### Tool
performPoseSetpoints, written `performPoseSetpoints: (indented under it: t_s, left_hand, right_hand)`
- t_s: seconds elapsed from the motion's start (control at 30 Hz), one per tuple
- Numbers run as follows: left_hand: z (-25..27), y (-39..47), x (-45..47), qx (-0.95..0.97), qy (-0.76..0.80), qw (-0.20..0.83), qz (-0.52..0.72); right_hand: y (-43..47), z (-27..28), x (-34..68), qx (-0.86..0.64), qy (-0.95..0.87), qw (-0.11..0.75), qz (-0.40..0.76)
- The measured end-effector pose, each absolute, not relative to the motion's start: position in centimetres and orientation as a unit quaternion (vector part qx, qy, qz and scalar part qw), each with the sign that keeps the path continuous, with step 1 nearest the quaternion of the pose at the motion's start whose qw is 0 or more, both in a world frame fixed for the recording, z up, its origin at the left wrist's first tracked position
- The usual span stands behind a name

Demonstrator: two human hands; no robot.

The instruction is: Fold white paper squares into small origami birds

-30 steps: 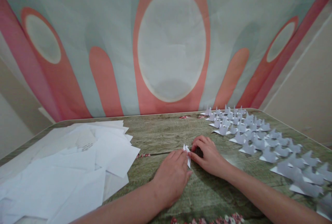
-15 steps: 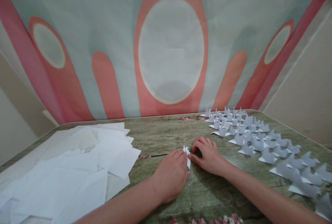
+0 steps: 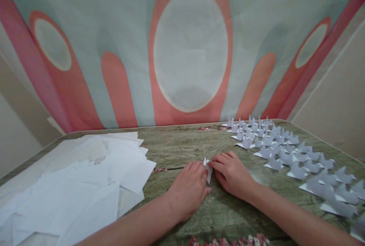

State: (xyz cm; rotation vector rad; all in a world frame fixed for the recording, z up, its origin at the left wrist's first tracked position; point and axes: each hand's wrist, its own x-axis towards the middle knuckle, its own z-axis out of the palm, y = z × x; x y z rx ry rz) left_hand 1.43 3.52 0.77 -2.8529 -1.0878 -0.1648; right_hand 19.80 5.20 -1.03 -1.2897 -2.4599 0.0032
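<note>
A small folded white paper crane (image 3: pixel 209 173) stands between my hands over the middle of the table, its narrow points facing up and down. My left hand (image 3: pixel 188 187) is closed on its left side, the fingers partly covering it. From the right, my right hand (image 3: pixel 232 172) pinches the upper part of the paper with thumb and fingertips. Just where the fingers meet the folds is partly hidden.
Loose white paper sheets (image 3: pixel 71 185) lie in an overlapping pile on the left. Rows of finished paper cranes (image 3: pixel 285 154) cover the right side. The wood-patterned table (image 3: pixel 168 147) meets a patterned backdrop (image 3: pixel 191 48) behind its far edge.
My right hand has closed in on the paper crane, its fingers now gripping the top part. The left hand stays around the other side. The view has shifted slightly.
</note>
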Motion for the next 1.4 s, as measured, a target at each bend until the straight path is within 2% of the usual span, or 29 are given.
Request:
performPoseSetpoints:
  t_s: [0.27,0.63,0.73,0.8,0.9,1.0,1.13,1.4]
  left_hand:
    - [0.5,3.8,1.5,-0.932,-0.355,0.045,-0.061]
    - [0.7,3.8,1.6,-0.931,-0.356,0.053,-0.065]
    - [0.5,3.8,1.7,-0.930,-0.357,0.056,-0.064]
    - [0.4,3.8,1.7,-0.929,-0.358,0.060,-0.068]
    - [0.2,3.8,1.7,-0.929,-0.357,0.061,-0.079]
    - [0.1,3.9,1.7,-0.927,-0.360,0.038,-0.094]
    - [0.0,4.0,1.4,-0.920,-0.371,-0.001,-0.126]
    - [-0.2,4.3,1.1,-0.917,-0.368,-0.031,-0.150]
  right_hand:
    - [4.7,-0.9,18.8,-0.447,-0.885,0.088,-0.093]
    - [5.2,-0.7,18.1,-0.446,-0.881,0.051,-0.149]
    - [5.4,-1.1,18.2,-0.445,-0.881,0.073,-0.141]
    - [5.5,-1.6,18.5,-0.456,-0.875,0.120,-0.110]
    - [5.6,-2.2,19.1,-0.485,-0.844,0.229,-0.010]
    - [5.8,-2.5,19.5,-0.517,-0.802,0.290,0.074]
    - [5.8,-2.5,19.4,-0.542,-0.783,0.289,0.102]
    - [4.7,-2.2,18.6,-0.583,-0.772,0.245,0.062]
